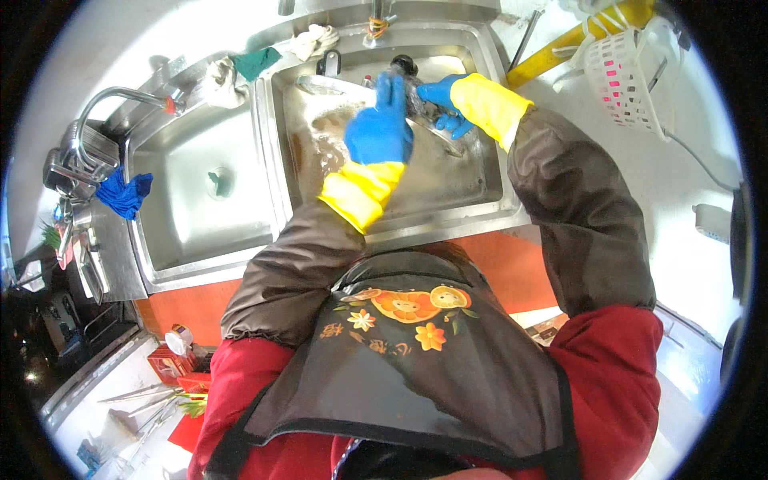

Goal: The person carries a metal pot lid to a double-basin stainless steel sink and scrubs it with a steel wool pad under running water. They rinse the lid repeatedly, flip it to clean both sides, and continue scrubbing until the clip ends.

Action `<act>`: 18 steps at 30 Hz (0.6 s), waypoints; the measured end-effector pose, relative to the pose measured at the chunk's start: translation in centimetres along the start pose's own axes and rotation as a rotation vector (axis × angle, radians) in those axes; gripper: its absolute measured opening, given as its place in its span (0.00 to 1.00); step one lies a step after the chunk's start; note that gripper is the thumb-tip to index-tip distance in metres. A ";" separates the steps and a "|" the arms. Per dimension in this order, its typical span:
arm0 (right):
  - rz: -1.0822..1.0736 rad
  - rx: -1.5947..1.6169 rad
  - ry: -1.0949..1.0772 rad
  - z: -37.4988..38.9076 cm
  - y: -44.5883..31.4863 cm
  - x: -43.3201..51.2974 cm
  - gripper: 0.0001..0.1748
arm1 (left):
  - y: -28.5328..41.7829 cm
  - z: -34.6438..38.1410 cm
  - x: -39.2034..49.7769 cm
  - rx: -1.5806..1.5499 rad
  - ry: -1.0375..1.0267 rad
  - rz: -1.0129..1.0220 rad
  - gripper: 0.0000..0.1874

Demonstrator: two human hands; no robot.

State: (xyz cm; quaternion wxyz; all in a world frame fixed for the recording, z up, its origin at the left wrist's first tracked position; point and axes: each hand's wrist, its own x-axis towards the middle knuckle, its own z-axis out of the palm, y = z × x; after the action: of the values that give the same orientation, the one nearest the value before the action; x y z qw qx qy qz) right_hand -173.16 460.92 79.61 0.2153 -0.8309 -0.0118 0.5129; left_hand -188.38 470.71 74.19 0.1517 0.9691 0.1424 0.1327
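Note:
Both my hands wear blue rubber gloves with yellow cuffs, over the right basin [384, 210] of a steel double sink. My left hand [381, 129] is blurred, its fingers stretched away from me beside a dark grey shiny item [417, 99]. Whether it grips anything is hidden. My right hand [447, 102] curls around the right side of that item, whose kind I cannot make out. Its black rounded end [404, 64] points towards the faucet. A narrow metal edge [447, 139] slants below the right fingers. Left of the hands lies a round metal rim [321, 85], near a black handle [329, 63]. Brownish water [324, 135] lies in the basin.
The left basin [198, 144] has a drain. White cloths [222, 84] and a green cloth [255, 63] lie along the back ledge. A curved faucet [114, 93] and a blue cloth [123, 192] are at left. A white perforated basket [618, 84] stands at right near a yellow bar [576, 42].

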 end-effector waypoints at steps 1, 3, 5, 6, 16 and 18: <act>-0.009 0.001 -0.009 -0.2 0.2 0.0 0.40 | 1.4 0.0 -0.5 0.035 -0.026 -0.008 0.41; -0.026 0.007 -0.029 -0.7 0.6 -0.1 0.40 | 3.3 -0.3 -1.0 0.037 -0.002 -0.016 0.43; -0.040 0.008 -0.049 -1.1 1.1 -0.3 0.39 | 3.9 -0.9 -1.2 -0.075 0.029 0.008 0.42; -0.047 0.010 -0.057 -1.2 1.3 -0.3 0.39 | 3.8 -1.2 -1.2 -0.095 -0.054 0.023 0.43; -0.128 -0.003 -0.076 -1.4 3.2 0.6 0.38 | 4.8 2.6 -4.6 -0.100 0.149 0.075 0.42; -0.155 0.009 -0.152 -1.7 4.0 1.1 0.37 | 5.4 3.5 -5.3 -0.225 0.182 0.127 0.47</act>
State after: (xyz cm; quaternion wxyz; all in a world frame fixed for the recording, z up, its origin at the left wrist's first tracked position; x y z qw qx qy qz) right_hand -171.97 456.94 77.84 0.2568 -0.7852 -0.0899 0.5563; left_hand -190.93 463.22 71.58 0.2370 0.9370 0.0781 0.2444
